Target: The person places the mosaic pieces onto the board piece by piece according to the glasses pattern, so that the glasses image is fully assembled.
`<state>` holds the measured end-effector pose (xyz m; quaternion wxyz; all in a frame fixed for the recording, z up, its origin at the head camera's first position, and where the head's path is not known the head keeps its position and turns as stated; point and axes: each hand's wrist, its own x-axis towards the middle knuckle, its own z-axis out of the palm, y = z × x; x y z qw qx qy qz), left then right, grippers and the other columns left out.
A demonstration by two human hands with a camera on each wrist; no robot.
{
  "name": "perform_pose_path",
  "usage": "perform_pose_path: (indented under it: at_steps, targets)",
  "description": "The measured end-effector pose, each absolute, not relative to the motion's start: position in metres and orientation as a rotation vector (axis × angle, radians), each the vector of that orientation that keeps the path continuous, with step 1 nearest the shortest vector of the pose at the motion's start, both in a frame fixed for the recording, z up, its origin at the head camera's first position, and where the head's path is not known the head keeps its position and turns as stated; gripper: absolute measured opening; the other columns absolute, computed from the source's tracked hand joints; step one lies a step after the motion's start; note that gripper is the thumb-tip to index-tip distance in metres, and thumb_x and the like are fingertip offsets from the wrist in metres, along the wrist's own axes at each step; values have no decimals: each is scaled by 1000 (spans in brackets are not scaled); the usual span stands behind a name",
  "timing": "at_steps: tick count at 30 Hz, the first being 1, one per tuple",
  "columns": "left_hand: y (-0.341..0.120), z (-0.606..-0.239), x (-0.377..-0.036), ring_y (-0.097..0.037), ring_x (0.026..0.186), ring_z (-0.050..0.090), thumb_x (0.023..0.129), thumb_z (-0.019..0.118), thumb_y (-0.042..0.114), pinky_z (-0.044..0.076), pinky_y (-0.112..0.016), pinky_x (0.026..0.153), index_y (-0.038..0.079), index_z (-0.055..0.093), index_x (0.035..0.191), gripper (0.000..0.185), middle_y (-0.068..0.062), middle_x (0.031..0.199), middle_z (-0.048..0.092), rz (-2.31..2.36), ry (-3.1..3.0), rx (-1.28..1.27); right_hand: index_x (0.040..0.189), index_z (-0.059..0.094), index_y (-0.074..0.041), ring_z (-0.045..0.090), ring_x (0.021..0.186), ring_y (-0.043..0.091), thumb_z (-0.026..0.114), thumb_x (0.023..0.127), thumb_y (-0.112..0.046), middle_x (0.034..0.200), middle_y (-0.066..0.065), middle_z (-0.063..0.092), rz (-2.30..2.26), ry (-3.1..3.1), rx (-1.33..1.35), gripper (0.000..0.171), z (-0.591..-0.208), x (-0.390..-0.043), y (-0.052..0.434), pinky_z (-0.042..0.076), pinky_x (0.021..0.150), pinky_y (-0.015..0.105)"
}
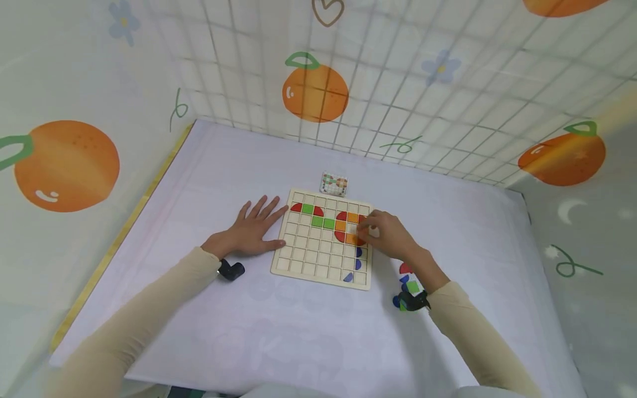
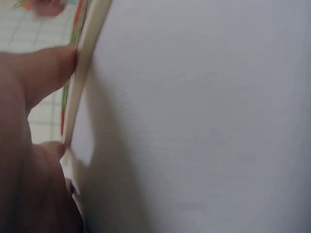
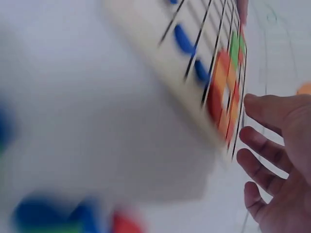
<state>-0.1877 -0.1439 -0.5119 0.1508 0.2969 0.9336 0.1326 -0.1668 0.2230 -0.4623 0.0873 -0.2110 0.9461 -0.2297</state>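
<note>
Board [image 1: 299, 255] lies flat between both hands. Left hand [image 1: 251, 232] has fingers spread, thumb and one fingertip touching the board's edge, perhaps for steadiness. Right hand [image 1: 390, 234] bends over the opposite side; whether its fingers pinch something, I cannot tell. Behind lies a card [image 1: 334, 184], probably for easy looking. Coloured pieces [image 1: 307, 209] sit in the board's squares; loose pieces [image 1: 413, 287] lie to the right, perhaps for easy reach.
</note>
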Motion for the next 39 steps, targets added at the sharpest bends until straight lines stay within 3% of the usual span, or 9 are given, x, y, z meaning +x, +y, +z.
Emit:
perform_pose_path:
  at_steps: [4, 9, 19, 30, 35, 39]
  targets:
    - [-146, -514, -190, -31, 148, -13, 90, 51, 67, -8, -59, 112, 22, 11, 160, 92, -7, 165, -3, 461, 2657, 841, 104, 75, -10, 58, 99, 24, 76, 88, -16, 104, 3, 64, -658, 2830, -403, 18, -459, -141, 263, 52, 84, 42]
    - [-147, -516, -190, -28, 148, -14, 89, 54, 67, -10, -56, 113, 25, 12, 160, 93, -5, 165, -2, 508, 2646, 818, 107, 74, -8, 59, 98, 28, 78, 86, -16, 107, 7, 64, -636, 2815, -221, 23, -454, -107, 295, 55, 77, 40]
    - [-147, -518, -189, -27, 148, -13, 87, 60, 62, -10, -54, 113, 25, 17, 159, 92, -4, 165, 0, 557, 2675, 807, 91, 71, -11, 60, 80, 19, 85, 79, -25, 83, -3, 65, -565, 2745, -29, 23, -460, -58, 311, 53, 65, 32]
    - [-145, -521, -186, -28, 149, -10, 87, 60, 62, -9, -54, 114, 24, 21, 159, 90, -6, 165, 3, 609, 2707, 800, 93, 72, -6, 65, 81, 21, 82, 75, -4, 86, 2, 68, -496, 2747, -120, 20, -458, -59, 303, 57, 74, 39]
    - [-146, -520, -184, -28, 149, -8, 87, 59, 63, -8, -54, 114, 23, 23, 158, 90, -6, 165, 5, 595, 2720, 802, 98, 73, -1, 65, 84, 28, 83, 73, -3, 88, 7, 68, -355, 2832, -137, 27, -457, -66, 305, 57, 75, 45]
    - [-148, -521, -184, -30, 149, -7, 87, 58, 64, -6, -55, 114, 21, 24, 158, 89, -7, 165, 6, 601, 2730, 819, 96, 75, 0, 66, 83, 29, 83, 74, -2, 88, 8, 70, -349, 2816, -194, 24, -456, -70, 310, 57, 75, 45]
